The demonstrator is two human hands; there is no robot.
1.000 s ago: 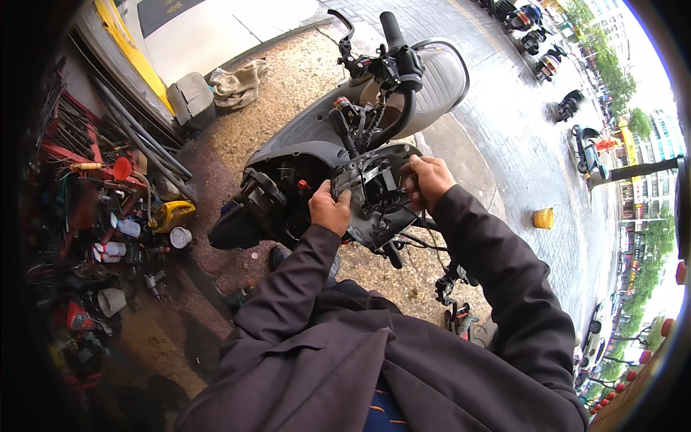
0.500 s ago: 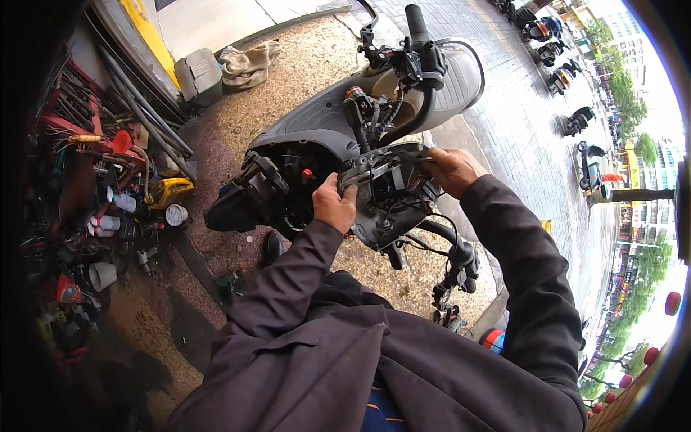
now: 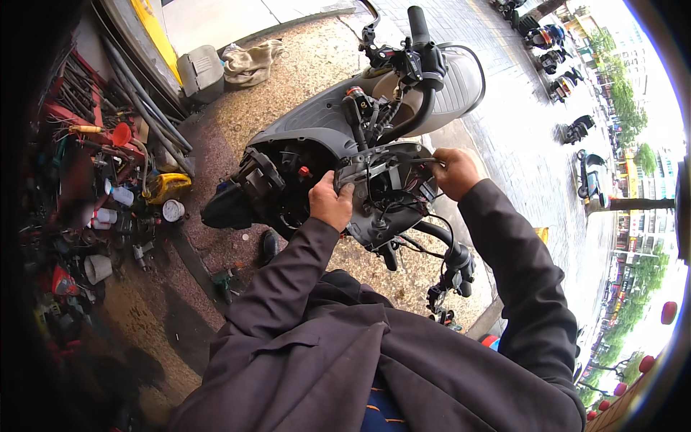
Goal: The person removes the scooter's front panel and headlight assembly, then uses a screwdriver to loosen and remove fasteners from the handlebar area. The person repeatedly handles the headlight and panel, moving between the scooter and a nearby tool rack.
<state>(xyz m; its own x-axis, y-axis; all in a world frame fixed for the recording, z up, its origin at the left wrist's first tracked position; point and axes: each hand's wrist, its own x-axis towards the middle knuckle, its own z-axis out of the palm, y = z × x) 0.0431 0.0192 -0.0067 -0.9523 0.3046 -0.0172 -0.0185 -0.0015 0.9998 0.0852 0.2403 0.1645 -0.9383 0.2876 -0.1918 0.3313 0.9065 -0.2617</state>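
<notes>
A grey scooter point(image 3: 295, 122) stands below me with its front bodywork opened up and dark parts and cables showing inside. My left hand point(image 3: 331, 201) has its thumb and fingers closed on the left edge of a grey front housing point(image 3: 378, 219), which holds a metal bracket and wiring. My right hand point(image 3: 455, 173) pinches the upper right edge of the same housing, beside a bundle of thin wires point(image 3: 421, 173); part of its fingertips is hidden. The handlebar grip point(image 3: 417, 25) rises above both hands, and another bar with levers point(image 3: 457, 270) hangs at lower right.
Tools, hoses and containers point(image 3: 101, 216) pile at the left. A yellow jug point(image 3: 171, 187), a grey bin point(image 3: 200, 74) and a cloth point(image 3: 248, 63) lie near the doorway. Parked scooters point(image 3: 590, 176) line the paved street at right, near a tree trunk point(image 3: 640, 204).
Since a second ago, the housing and my right hand have shifted a little to the right in view. More of the lower bar shows, and the scene has shifted slightly.
</notes>
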